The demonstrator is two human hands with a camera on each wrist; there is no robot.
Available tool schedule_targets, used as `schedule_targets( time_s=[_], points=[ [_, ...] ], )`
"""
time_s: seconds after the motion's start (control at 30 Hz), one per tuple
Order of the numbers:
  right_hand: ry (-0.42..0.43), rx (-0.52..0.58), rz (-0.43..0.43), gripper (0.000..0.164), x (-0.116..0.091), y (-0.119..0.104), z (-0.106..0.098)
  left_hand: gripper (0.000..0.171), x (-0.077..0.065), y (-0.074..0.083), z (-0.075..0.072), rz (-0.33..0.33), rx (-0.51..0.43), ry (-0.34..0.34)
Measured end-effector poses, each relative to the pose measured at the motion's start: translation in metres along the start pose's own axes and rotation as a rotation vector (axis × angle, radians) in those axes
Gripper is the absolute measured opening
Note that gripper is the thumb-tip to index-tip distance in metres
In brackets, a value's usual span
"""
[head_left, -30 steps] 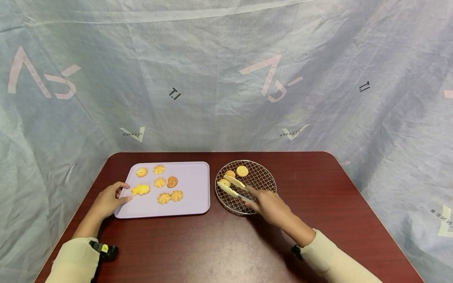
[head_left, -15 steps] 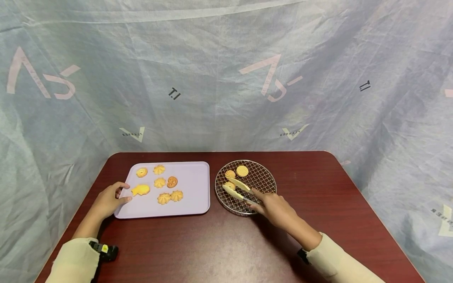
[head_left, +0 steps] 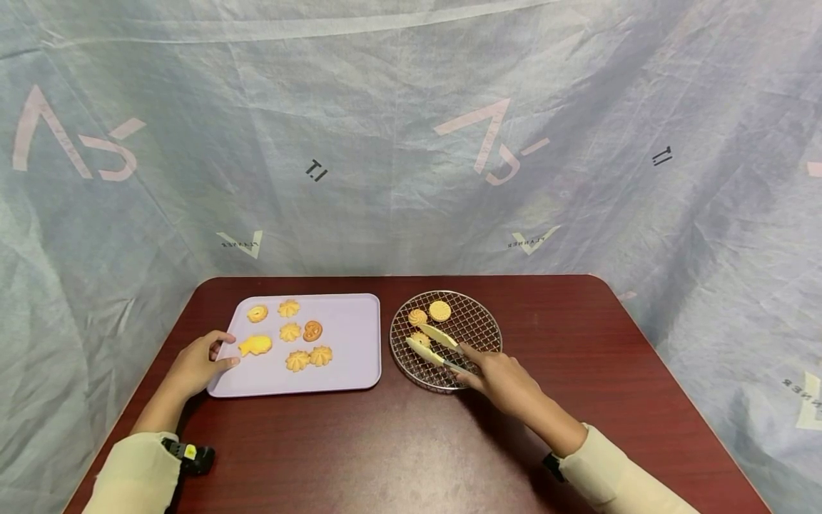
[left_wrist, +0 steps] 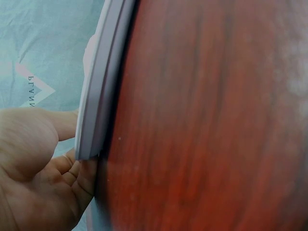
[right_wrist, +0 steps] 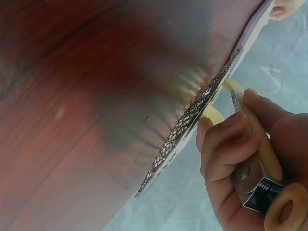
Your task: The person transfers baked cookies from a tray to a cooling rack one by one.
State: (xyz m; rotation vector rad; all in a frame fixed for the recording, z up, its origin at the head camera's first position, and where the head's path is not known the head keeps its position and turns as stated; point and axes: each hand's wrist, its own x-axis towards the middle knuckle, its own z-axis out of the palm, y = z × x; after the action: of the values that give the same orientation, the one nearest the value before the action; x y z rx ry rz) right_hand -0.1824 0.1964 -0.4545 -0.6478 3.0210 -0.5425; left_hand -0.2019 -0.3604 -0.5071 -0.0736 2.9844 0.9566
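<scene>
My left hand [head_left: 195, 363] grips the left edge of a pale lilac tray [head_left: 353, 343], thumb over the rim and fingers curled by its side [left_wrist: 98, 96] in the left wrist view. Several cookies lie on it, among them a fish-shaped one [head_left: 255, 345] near that thumb. On the right, my right hand [head_left: 504, 382] holds metal tongs [head_left: 439, 336] with cream tips and handles. Their spread tips straddle a flower-shaped cookie [head_left: 420, 338] on a round wire rack [head_left: 475, 321]. Seen from the right wrist, curled fingers wrap the tongs [right_wrist: 264, 144] above the rack's edge [right_wrist: 185, 125].
A swirled cookie [head_left: 417, 317] and a round one [head_left: 439, 310] lie toward the back of the rack. Tray and rack stand side by side on a dark red wooden table [head_left: 385, 442]. Grey printed cloth [head_left: 398, 178] hangs behind it.
The tongs and right hand have moved slightly right and toward me, and the flower-shaped cookie has shifted with them across the rack, away from the swirled one. The left hand and tray stay put.
</scene>
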Motion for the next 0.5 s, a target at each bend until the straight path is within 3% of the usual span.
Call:
schedule_targets(
  time_s=[0.5],
  points=[
    [0.019, -0.017, -0.026, 0.065, -0.0006, 0.0016, -0.0007, 0.042, -0.0013, 0.0016, 0.0001, 0.009, 0.005, 0.004]
  ],
)
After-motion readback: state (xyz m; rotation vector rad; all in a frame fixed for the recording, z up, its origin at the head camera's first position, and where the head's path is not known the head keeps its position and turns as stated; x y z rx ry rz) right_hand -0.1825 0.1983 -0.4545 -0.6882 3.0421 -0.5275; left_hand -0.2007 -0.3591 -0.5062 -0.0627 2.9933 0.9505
